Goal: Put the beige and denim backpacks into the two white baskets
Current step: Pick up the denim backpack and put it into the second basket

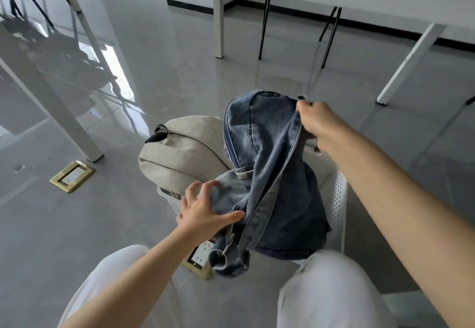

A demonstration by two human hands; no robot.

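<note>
The denim backpack (pixel 272 173) hangs crumpled in the middle of the view, over a white perforated basket (pixel 339 204) whose right wall shows beside it. My right hand (pixel 318 124) grips the backpack's top edge. My left hand (pixel 203 212) clutches its lower left side, fingers spread on the fabric. A strap with a metal ring dangles below. The beige backpack (pixel 180 153) stands upright in the other white basket (pixel 169 196), just left of the denim one; only a bit of that basket's rim shows.
Grey glossy tile floor all around. Two brass floor sockets: one (pixel 72 176) at the left, one (pixel 199 258) between my knees. White table legs (pixel 61 112) stand left, more legs and black chair legs (pixel 263 29) at the back. My white trousers fill the bottom.
</note>
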